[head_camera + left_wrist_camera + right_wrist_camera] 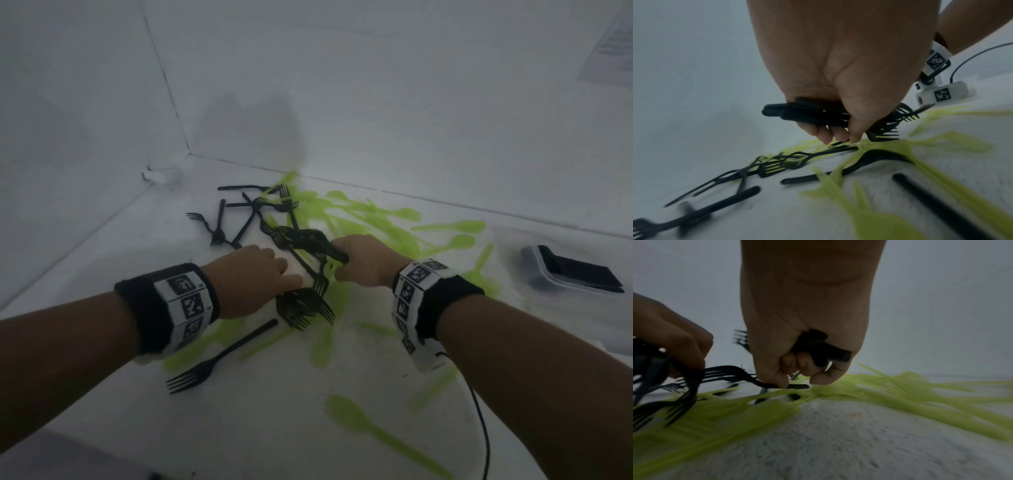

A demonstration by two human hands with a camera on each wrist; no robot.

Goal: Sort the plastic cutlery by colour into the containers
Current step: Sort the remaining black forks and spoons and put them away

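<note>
Both the left hand [253,274] and right hand [363,263] clench bundles of black forks [812,115], so reaching for the loose fork [764,382] at 12 o'clock risks spilling them onto the green spoons [448,226].

Black forks [255,219] and green spoons [376,219] mingled on white table.

No legible text, brand, number or label anywhere. Only black-and-white square coded markers on the white wristbands [186,301] [412,294] and on the white wrist camera housing [941,95]; not readable as characters.
</note>
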